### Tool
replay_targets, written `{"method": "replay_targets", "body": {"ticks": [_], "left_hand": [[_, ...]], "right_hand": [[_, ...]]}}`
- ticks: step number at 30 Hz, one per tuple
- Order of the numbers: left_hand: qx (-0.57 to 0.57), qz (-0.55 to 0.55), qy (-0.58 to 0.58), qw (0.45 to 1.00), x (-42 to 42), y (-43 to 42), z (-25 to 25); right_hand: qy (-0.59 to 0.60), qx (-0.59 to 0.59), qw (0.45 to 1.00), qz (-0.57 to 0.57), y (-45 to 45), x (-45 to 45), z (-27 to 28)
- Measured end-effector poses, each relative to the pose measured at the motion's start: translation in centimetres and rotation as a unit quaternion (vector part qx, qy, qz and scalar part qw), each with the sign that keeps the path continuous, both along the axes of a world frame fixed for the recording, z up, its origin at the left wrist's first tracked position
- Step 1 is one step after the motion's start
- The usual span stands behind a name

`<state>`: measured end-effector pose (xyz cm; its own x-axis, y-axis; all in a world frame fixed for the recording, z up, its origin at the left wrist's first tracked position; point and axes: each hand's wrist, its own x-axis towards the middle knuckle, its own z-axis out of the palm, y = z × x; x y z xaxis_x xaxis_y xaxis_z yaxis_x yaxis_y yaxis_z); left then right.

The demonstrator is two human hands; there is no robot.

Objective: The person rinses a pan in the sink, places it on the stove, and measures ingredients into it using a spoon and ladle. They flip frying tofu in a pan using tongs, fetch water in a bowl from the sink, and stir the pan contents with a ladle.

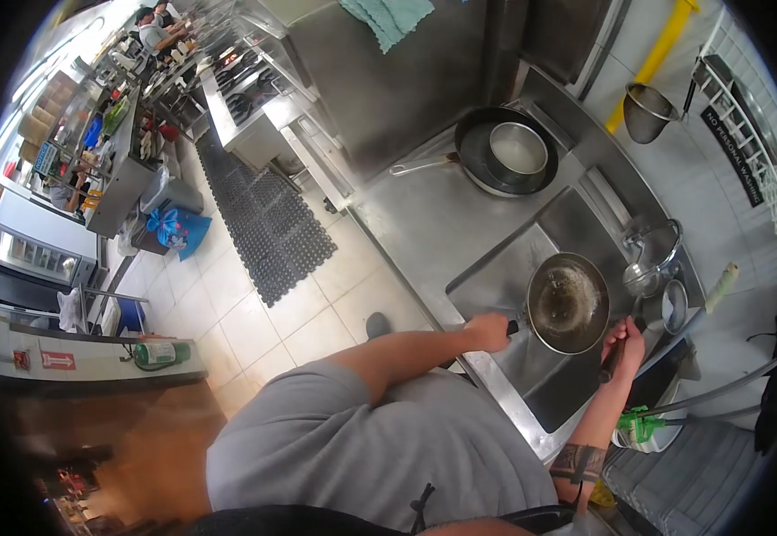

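A frying pan (570, 304) with a brown, whitish-streaked inside is held over the sink basin (496, 277). My left hand (488, 331) is closed around its black handle at the near edge of the sink. On the pan's right side, my right hand (625, 344) is closed on a dark brown handle (611, 364). What that handle belongs to cannot be made out. Beyond the basin, a small metal pan (519, 148) sits inside larger dark pans (475, 161) stacked on the steel drainboard (415, 210).
A faucet (665, 243) stands behind the basin, near a small metal container (673, 305). A strainer (646, 114) hangs from a wall rack (746, 98). Left are a black floor mat (268, 223), a bin (171, 191) and a cooking line, with people working far off.
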<state>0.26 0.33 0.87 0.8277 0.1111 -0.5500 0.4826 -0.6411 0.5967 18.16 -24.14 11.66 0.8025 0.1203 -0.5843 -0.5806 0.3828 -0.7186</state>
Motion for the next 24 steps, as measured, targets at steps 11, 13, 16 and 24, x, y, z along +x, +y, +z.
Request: {"method": "replay_targets", "body": {"ticks": [11,13,16,24], "left_hand": [[0.01,-0.034,-0.012,0.999,-0.2,0.2,-0.2],[0.011,-0.037,-0.011,0.999,0.0,0.1,-0.1],[0.015,-0.034,-0.015,0.999,-0.1,0.1,0.4],[0.014,-0.027,-0.02,0.999,-0.2,0.2,0.7]], "right_hand": [[0.0,0.01,1.0,-0.006,0.2,-0.8,0.9],[-0.002,0.016,1.0,-0.006,0.3,-0.9,1.3],[-0.003,0.033,0.999,0.003,0.1,-0.9,1.4],[0.006,0.046,0.999,0.009,0.0,-0.7,1.2]]}}
